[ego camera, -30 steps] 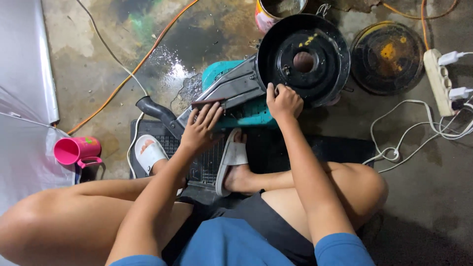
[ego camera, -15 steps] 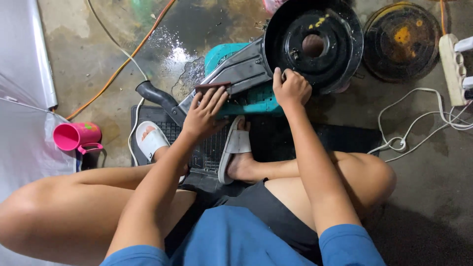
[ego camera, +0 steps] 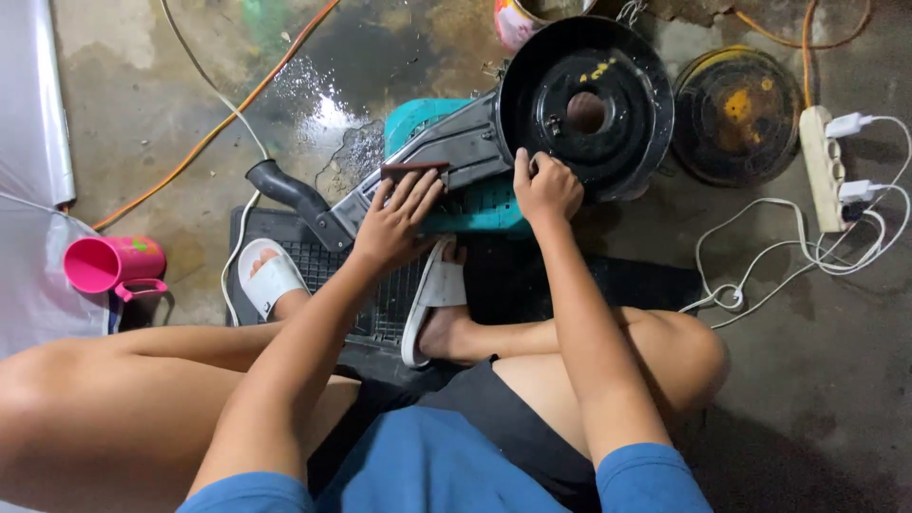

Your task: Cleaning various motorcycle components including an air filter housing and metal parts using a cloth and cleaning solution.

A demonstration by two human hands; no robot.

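A black round metal housing (ego camera: pixel 608 71) with a centre hole and a grey metal duct (ego camera: pixel 446 152) lies across a teal plastic stool (ego camera: pixel 475 204). My left hand (ego camera: pixel 394 223) presses a small dark reddish-brown pad (ego camera: pixel 413 169) flat against the grey duct, fingers spread over it. My right hand (ego camera: pixel 546 185) is closed on the near rim of the black round housing. A black hose end (ego camera: pixel 285 190) sticks out at the duct's left end.
My feet in white slippers (ego camera: pixel 271 275) rest on a black rubber mat (ego camera: pixel 627 280). A pink cup (ego camera: pixel 104 264) stands at left, a rusty round lid (ego camera: pixel 739 109) at right, a white power strip (ego camera: pixel 822 166) with white cables (ego camera: pixel 760 275), an orange cord (ego camera: pixel 218 128) and a wet patch on the concrete floor (ego camera: pixel 323 104).
The view has shifted a little; both hands stay on the part. My left hand with the pad has slid slightly along the grey duct.
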